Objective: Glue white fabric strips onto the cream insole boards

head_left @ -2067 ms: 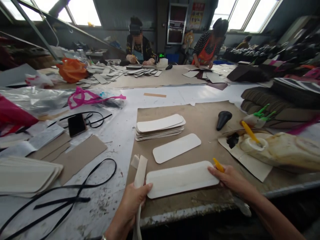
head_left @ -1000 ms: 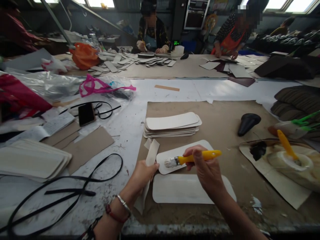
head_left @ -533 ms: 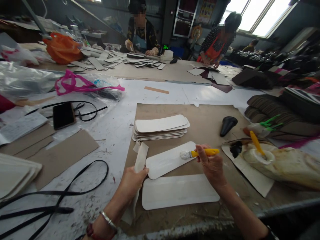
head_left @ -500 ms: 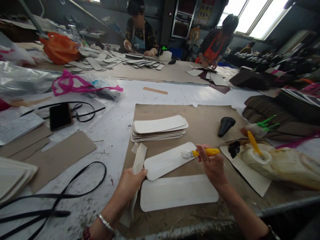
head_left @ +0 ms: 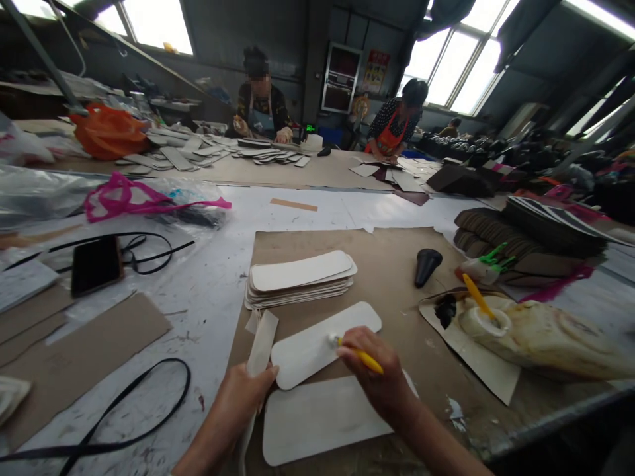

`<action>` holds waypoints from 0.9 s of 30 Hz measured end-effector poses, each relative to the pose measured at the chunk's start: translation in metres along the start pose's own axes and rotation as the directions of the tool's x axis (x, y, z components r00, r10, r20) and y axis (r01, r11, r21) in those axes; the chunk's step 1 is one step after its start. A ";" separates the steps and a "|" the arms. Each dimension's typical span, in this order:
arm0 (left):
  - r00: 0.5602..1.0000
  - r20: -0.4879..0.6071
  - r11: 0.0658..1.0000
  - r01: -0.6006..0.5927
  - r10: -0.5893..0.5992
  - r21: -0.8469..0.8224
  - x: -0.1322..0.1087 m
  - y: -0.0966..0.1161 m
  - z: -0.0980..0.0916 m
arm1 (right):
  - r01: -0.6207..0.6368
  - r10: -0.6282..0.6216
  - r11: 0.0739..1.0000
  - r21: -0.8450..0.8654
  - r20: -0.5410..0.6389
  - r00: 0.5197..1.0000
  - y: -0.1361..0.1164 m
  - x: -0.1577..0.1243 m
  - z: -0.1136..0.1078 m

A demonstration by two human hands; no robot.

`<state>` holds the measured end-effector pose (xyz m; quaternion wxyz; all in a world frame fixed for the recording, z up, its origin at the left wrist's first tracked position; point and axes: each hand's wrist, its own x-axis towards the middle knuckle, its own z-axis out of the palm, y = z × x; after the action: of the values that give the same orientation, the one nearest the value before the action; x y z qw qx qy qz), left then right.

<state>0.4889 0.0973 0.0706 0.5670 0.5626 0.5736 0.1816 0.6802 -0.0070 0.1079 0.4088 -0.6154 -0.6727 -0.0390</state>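
Observation:
My right hand [head_left: 377, 373] is closed round the yellow handle of a paintbrush [head_left: 368, 360]. Its white bristles touch the middle of a pale, round-cornered panel [head_left: 297, 360], which lies tilted on brown sheeting. Between the thumb and fingers of my left hand [head_left: 243, 393] is a long pale strip [head_left: 262, 340]; the thumb tip rests at the panel's left end. A second pale panel [head_left: 302, 426] lies nearer to me, partly covered by my right hand and forearm. Beyond both sits a stack of similar panels [head_left: 300, 272].
To the right, another yellow brush [head_left: 479, 297] stands in the mouth of a stained plastic jug [head_left: 546, 337]. A black tapered object [head_left: 427, 266] and dark stacked pieces [head_left: 496, 244] lie behind it. Left are a phone [head_left: 96, 264] and black cord [head_left: 183, 390]. Two people work across the table.
The brush in my right hand has moved left along the panel, from near its right end to its middle. My left hand keeps its grip on the strip. The camera view has tilted up.

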 end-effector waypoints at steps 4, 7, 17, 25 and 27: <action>0.995 -0.061 0.996 -0.079 0.082 0.051 -0.007 0.009 -0.022 | 0.066 -0.067 0.976 0.207 -0.005 0.998 -0.043 0.000 -0.006; 0.997 -0.001 0.979 -0.078 0.079 -0.191 -0.027 0.016 -0.036 | -0.149 0.152 0.940 0.308 0.014 0.988 -0.052 0.005 -0.009; 0.972 0.170 0.869 -0.056 0.159 -0.491 -0.090 0.032 -0.019 | -0.736 0.473 0.388 0.555 0.566 0.676 -0.089 0.039 0.036; 0.983 0.053 0.875 -0.130 0.174 -0.466 -0.100 0.021 -0.008 | -0.516 0.417 0.746 0.422 0.309 0.855 -0.091 0.024 0.032; 0.979 0.063 0.825 -0.126 0.192 -0.551 -0.100 0.020 -0.006 | -0.413 0.332 0.843 0.345 0.271 0.904 -0.089 0.022 0.030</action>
<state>0.4649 0.0211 0.1343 0.7186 0.4336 0.4155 0.3508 0.5910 0.0057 0.1414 0.4540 -0.6405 -0.5711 0.2397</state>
